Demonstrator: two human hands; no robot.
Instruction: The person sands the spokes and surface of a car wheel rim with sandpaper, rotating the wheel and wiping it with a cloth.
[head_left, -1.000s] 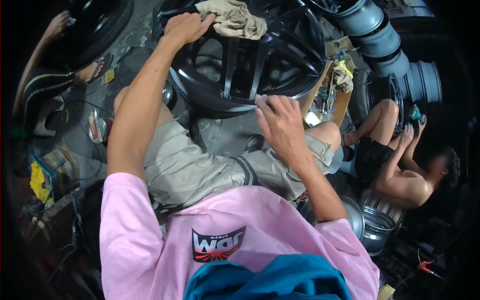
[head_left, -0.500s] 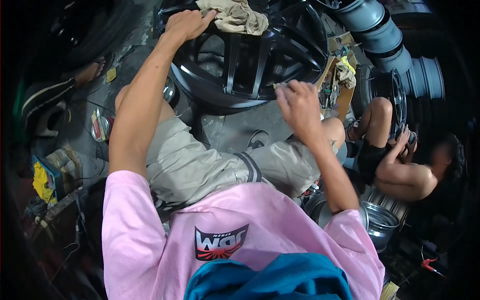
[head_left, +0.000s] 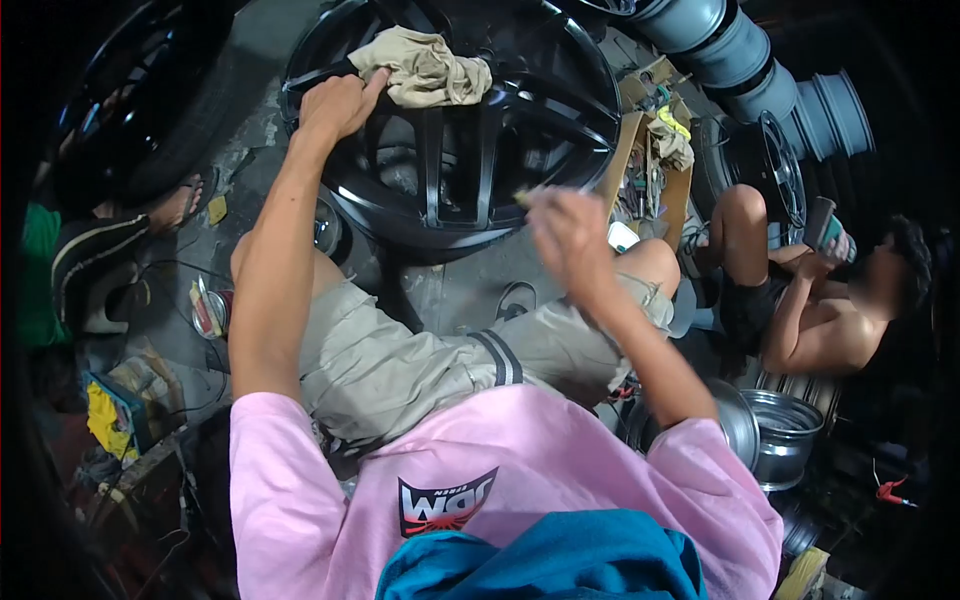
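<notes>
A large black multi-spoke wheel rim (head_left: 375,205) lies tilted in front of my knees. My left hand (head_left: 338,105) grips its upper left part, fingers curled over the edge and thumb against a crumpled beige rag (head_left: 425,68). The rag lies over the spokes near the hub. My right hand (head_left: 570,238) is closed in a pinch just off the near right side of the rim, smeared by motion. Between its fingertips pokes out a small yellowish piece (head_left: 524,198); its kind is too blurred to make out.
A cardboard box (head_left: 679,205) of tools and rags stands right of the rim. Silver wheels (head_left: 690,22) line the upper right. A co-worker (head_left: 815,335) sits at the right, holding a dark green object (head_left: 824,226). Another person's foot (head_left: 177,205) shows at left, near a tin can (head_left: 211,308).
My view has shifted, so the rim and rag appear lower and further left. My right hand has moved relative to the rim's near edge. The co-worker has raised a hand-held object.
</notes>
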